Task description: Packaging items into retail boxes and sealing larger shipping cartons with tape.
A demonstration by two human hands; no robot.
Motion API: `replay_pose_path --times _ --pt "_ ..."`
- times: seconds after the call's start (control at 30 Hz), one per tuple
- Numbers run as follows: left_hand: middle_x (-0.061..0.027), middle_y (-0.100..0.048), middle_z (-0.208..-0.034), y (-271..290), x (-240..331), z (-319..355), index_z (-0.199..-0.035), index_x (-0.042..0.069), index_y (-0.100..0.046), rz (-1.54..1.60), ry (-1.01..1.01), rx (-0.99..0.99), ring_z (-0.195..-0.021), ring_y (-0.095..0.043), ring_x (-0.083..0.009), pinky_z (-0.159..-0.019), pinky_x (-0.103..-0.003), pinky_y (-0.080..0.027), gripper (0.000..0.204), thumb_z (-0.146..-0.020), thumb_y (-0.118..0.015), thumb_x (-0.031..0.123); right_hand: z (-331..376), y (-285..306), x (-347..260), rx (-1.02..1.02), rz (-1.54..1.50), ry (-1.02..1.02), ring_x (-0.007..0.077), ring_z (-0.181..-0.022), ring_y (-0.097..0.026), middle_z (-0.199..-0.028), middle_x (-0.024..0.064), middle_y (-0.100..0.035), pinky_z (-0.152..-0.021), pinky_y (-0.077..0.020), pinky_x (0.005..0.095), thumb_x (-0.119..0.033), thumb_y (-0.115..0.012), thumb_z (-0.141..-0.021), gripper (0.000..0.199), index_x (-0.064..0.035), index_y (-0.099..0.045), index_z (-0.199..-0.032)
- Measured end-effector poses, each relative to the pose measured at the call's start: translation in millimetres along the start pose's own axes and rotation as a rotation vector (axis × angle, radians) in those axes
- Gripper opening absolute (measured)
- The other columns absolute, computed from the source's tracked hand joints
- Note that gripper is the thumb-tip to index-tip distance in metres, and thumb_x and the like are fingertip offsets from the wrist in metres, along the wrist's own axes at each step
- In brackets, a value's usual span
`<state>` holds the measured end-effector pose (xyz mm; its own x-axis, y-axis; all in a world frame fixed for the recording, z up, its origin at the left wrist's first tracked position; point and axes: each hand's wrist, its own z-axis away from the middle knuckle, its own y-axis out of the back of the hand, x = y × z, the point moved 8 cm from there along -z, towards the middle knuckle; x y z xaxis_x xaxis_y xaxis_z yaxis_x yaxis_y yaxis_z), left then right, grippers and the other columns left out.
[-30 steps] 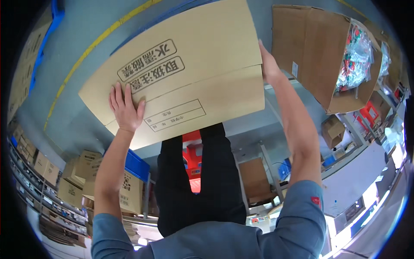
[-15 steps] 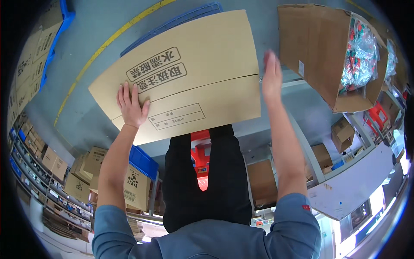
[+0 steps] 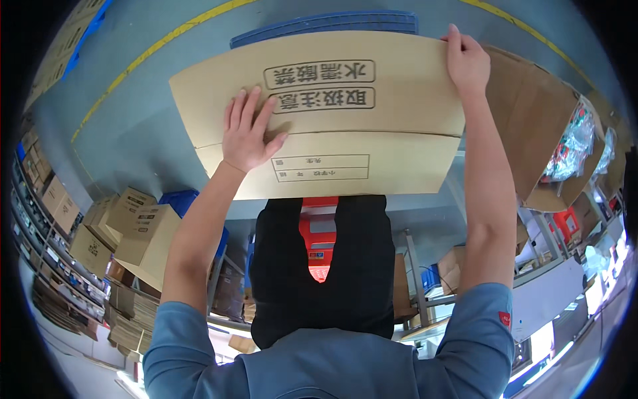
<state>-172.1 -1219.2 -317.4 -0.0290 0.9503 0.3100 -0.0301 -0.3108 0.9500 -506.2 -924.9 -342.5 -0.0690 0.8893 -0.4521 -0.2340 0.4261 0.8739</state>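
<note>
A tan cardboard box with black printing lies in front of me, a long crease or seam running across its upper face. From this angle I cannot tell how deep it is. My left hand rests on its left part, palm down, with the fingers spread. At the far right corner, my right hand has its fingers bent round the edge of the cardboard. The fingertips there are partly hidden.
A blue plastic pallet or crate shows beyond the box. On the right stands an open brown carton with clear bags inside. Several cartons stand at left, near shelving. A red plastic stool-like thing shows between my legs.
The box has turned clockwise and sits squarer to me. My right hand, earlier apart from its right side, now grips the far right corner. My left hand still lies flat on the cardboard.
</note>
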Motion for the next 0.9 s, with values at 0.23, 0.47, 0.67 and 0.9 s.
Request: replay_pose_path --times 0.23,0.47,0.67,0.9 --pt "-0.0157 -0.047 -0.151 3.5 -15.6 -2.1 -0.138 0.01 -0.059 -0.027 -0.002 0.077 -0.139 -0.043 -0.0385 -0.115 -0.056 -0.029 0.061 -0.087 -0.069 0.043 14.8 -4.1 1.0 0.078 0.012 0.014 0.0339 -0.081 -0.069 -0.079 0.0094 -0.072 -0.075 -0.0548 0.042 -0.042 -0.055 -0.097 0.039 -0.015 -0.079 -0.081" --pt "-0.0129 -0.051 -0.148 10.2 -22.4 -4.2 -0.134 0.012 -0.061 -0.011 0.041 0.067 -0.137 -0.046 -0.0354 -0.114 -0.056 -0.031 0.056 -0.086 -0.071 0.039 64.6 -21.1 -73.3 0.259 0.516 0.667 0.0381 -0.125 -0.056 -0.138 0.015 -0.06 -0.103 -0.0409 0.0566 -0.031 -0.059 -0.096 0.041 -0.0093 -0.063 -0.13" --pt "-0.0087 -0.05 -0.148 7.3 -40.4 2.2 -0.137 0.016 -0.057 0.038 0.063 0.021 -0.138 -0.045 -0.0322 -0.114 -0.055 -0.03 0.058 -0.086 -0.07 0.041 182.1 -112.6 -166.7 -0.142 0.293 0.528 0.0448 -0.148 -0.028 -0.16 0.0208 -0.034 -0.119 -0.017 0.0635 -0.042 -0.055 -0.097 0.061 -0.0145 -0.045 -0.151" --pt "-0.0062 -0.041 -0.156 30.3 -111.2 33.3 -0.146 0.021 -0.05 0.072 0.297 0.01 -0.145 -0.036 -0.0293 -0.118 -0.056 -0.027 0.064 -0.09 -0.063 0.048 195.7 -121.9 -199.5 -0.028 0.34 0.642 0.0487 -0.148 -0.024 -0.16 0.029 -0.029 -0.118 -0.0181 0.0639 -0.043 -0.049 -0.101 0.067 -0.0004 -0.039 -0.151"
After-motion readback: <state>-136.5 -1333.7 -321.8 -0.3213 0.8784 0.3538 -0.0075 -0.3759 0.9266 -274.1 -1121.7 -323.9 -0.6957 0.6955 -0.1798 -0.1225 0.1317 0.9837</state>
